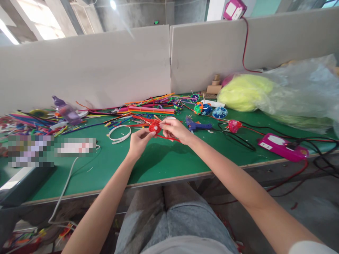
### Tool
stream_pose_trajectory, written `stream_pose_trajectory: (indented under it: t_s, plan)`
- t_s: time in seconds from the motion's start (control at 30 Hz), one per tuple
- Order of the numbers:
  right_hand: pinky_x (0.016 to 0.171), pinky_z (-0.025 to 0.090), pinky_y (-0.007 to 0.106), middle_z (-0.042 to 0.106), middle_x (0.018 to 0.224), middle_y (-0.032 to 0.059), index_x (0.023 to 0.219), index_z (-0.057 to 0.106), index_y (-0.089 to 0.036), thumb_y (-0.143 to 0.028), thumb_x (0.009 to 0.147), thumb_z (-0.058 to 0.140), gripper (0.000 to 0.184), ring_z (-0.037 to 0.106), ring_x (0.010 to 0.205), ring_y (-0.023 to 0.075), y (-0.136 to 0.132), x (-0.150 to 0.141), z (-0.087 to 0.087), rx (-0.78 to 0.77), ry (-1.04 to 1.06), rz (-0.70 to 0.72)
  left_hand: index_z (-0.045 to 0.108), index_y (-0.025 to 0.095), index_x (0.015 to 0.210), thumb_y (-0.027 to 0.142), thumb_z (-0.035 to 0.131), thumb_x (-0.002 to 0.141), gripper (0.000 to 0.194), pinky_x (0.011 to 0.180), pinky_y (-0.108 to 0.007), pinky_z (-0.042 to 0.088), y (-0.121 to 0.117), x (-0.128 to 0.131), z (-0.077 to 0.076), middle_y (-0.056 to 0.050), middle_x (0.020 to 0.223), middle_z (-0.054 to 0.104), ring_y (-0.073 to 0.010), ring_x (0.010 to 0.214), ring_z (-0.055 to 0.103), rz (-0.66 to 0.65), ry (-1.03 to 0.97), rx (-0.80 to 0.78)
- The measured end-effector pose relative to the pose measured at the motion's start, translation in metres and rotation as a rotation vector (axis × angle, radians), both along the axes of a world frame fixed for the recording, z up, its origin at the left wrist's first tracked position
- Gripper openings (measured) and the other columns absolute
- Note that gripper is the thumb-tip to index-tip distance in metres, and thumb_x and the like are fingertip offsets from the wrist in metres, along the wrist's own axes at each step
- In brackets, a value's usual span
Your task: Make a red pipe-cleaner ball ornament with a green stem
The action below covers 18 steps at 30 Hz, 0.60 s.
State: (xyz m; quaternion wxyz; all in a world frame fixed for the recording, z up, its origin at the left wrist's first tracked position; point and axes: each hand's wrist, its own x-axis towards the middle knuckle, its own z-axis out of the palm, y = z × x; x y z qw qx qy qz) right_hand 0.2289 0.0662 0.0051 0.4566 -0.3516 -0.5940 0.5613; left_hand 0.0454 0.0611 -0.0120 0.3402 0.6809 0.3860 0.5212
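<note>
Blue glue gun [199,125] beside right hand [174,129].

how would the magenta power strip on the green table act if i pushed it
The magenta power strip would probably stay stiff, since its casing looks like hard plastic. Its long, low shape suggests sliding rather than rolling. The red cord and black plug at its right end might tug or swing it round.

The green lit sign [156,22] is unreadably small.
</note>
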Motion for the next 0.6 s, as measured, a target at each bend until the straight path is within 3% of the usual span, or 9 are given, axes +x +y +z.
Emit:
stream_pose_trajectory:
  t_s: [0.6]
  plan:
    - [0.032, 0.025, 0.014, 0.056, 0.045, -0.0041, 0.083, 0.058, -0.015, -0.021, 0.089, 0.053, 0.010, 0.040, 0.032, 0.0045, 0.0015, -0.0004, -0.0014, -0.001, -0.024, -0.022, 0.071, 0.017, 0.072, 0.043, 0.071, 0.072, 0.026, 0.072, -0.031, 0.048, -0.0008, 0.0004, -0.0006, -0.004, 0.071, 0.071, -0.0187, 0.070, 0.064, 0.004, 0.023, 0.007]
